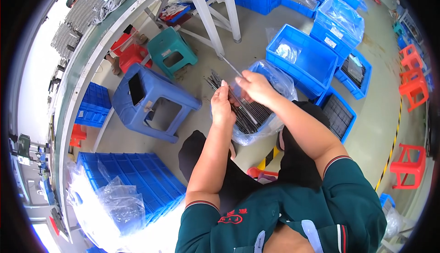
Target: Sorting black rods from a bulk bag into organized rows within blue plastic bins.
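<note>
Right hand (255, 88) pinches a slender grey rod (232, 67), its free end pointing forward and left, above a plastic-lined container (286, 85) of dark rods (259, 111). Left hand (222, 108) is curled beside the dark rods; whether it grips any cannot be told. The container sits before the knees, presumably for short reach, its liner presumably for protection.

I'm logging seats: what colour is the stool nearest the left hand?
Blue; the stool shows best in the head view.
</note>
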Demonstrator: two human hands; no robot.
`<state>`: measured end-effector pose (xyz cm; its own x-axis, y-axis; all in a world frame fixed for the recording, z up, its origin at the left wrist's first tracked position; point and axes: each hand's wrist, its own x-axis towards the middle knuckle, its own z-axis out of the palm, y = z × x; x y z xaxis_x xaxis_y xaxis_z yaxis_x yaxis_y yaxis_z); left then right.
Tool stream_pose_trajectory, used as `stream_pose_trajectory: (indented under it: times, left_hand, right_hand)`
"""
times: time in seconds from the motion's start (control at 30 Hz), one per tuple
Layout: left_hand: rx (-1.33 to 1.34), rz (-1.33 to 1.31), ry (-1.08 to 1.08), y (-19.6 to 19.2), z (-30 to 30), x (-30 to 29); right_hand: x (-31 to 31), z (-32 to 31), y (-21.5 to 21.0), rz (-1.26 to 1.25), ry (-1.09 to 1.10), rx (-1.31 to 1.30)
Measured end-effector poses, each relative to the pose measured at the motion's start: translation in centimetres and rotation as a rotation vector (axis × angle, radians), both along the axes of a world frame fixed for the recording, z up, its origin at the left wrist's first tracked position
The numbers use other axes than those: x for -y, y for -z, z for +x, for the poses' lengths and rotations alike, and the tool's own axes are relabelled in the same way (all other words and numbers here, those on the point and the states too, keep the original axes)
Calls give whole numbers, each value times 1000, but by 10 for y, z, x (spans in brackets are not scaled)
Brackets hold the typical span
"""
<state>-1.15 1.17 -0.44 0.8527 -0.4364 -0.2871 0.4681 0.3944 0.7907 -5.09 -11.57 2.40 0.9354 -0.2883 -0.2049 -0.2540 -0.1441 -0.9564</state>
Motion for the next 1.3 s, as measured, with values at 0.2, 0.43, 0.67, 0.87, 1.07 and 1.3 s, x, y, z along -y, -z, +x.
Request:
stream_pose_trajectory:
  times: [0.2, 0.43, 0.67, 0.87, 1.07, 1.3]
  left_hand:
    - [-128, -27, 252, 3, -9, 3]
    - [-167, -87, 670, 2, -23, -2]
    - [-181, -157, 576, 1, -11, -9]
    - [-142, -252, 539, 3, -7, -7]
    - [-198, -303, 484, 5, -3, -13]
    - [-183, -295, -8, 1, 26, -24]
  right_hand:
    - [19, 5, 7, 490, -87, -15]
    - [81, 27, 4, 414, 444, 135]
    - [89, 11, 10, 501, 288, 43]
    - [23, 1, 11, -166, -52, -44]
    - [14, 3, 8, 1, -189, 23]
    - [13, -24, -2, 356, -275, -8]
